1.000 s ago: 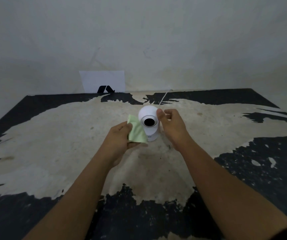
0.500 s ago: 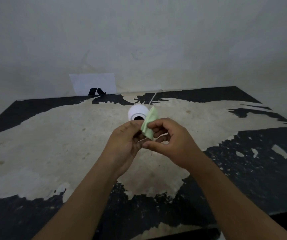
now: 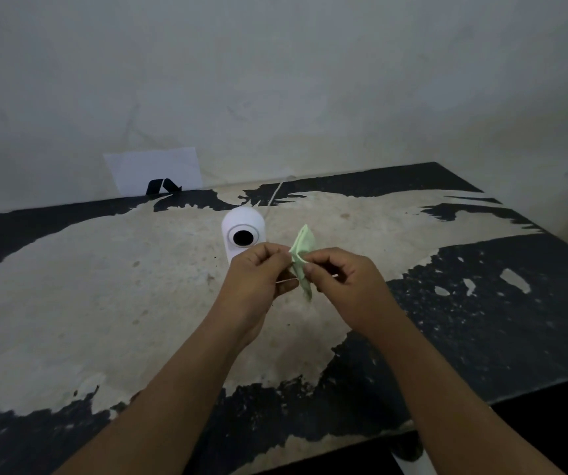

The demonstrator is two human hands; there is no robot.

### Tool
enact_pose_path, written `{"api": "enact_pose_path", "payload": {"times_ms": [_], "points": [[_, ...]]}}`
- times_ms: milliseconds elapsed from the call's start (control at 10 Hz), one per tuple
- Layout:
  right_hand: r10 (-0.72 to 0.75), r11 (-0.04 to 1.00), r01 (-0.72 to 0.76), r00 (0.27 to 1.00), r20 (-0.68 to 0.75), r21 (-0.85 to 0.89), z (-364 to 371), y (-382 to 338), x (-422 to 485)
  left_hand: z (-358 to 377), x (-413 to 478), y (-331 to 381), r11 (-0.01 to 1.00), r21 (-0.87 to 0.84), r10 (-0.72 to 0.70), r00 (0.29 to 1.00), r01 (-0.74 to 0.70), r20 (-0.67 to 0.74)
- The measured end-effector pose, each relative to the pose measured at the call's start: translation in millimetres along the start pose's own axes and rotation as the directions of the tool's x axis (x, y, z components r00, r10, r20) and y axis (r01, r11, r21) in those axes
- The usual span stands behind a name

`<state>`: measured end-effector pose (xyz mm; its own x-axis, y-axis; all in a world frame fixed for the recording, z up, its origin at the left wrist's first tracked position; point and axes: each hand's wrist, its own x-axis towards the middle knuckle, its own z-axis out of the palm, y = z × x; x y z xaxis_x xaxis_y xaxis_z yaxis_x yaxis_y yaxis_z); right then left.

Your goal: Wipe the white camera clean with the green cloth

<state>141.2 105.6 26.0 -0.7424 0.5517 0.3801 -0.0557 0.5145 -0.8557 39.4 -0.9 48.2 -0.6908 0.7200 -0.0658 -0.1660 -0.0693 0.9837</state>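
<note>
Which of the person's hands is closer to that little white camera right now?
Left. The left hand overlaps the white camera base in view; the right hand sits off to its right. Both pinch the green cloth.

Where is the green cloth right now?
In the head view, the green cloth is pinched between the left hand and right hand, above the table, just right of the white camera.

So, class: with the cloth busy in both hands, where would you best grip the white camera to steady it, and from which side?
Grip the white camera by its rounded head, from above or from the far side. The dark lens faces the person and should stay untouched, the left hand hides its base, and the thin cable trails off behind to the right. The right hand pinches the green cloth beside it.
</note>
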Motion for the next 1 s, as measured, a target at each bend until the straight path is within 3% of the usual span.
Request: {"api": "enact_pose_path", "payload": {"times_ms": [100, 300, 400, 500, 600, 700, 800, 1000], "points": [[0.089, 0.995, -0.089, 0.996, 0.017, 0.044, -9.5, 4.2, -0.4, 2.7, 5.2, -2.6, 1.000, 0.019, -0.021, 1.000, 0.021, -0.008], [0.315, 0.945, -0.292, 0.934, -0.172, 0.146, -48.0, 12.0, 11.9, 5.6, 6.8, -19.6, 0.994, -0.007, -0.111, 0.993, 0.112, 0.036], [0.338, 0.941, -0.330, 0.915, -0.219, 0.074, -64.1, 20.0, 37.1, 10.5, -8.5, -33.0, 0.976, 0.167, -0.179, 0.955, 0.141, 0.235], [0.339, 0.930, -0.349, 0.936, -0.093, -0.115, -67.6, 29.1, 57.1, 2.6, -13.6, -37.2, 0.897, 0.443, -0.189, 0.914, 0.012, 0.359], [0.316, 0.862, -0.215, 0.936, 0.157, -0.459, -50.8, 47.9, 85.1, -29.6, -6.1, -36.3, 0.695, 0.708, -0.071, 0.968, -0.125, 0.240], [0.305, 0.800, -0.105, 0.919, 0.250, -0.591, -28.3, 60.7, 99.7, -55.0, 1.8, -36.0, 0.601, 0.792, 0.073, 0.994, -0.108, 0.081], [0.334, 0.728, -0.089, 0.912, 0.239, -0.679, 2.4, 76.9, 113.2, -100.5, 21.3, -44.7, 0.459, 0.888, 0.232, 0.968, -0.024, -0.094], [0.281, 0.631, -0.089, 0.952, 0.120, -0.770, 23.7, 83.5, 113.4, -132.2, 32.7, -54.1, 0.144, 0.978, 0.121, 0.978, 0.151, -0.169]]}}
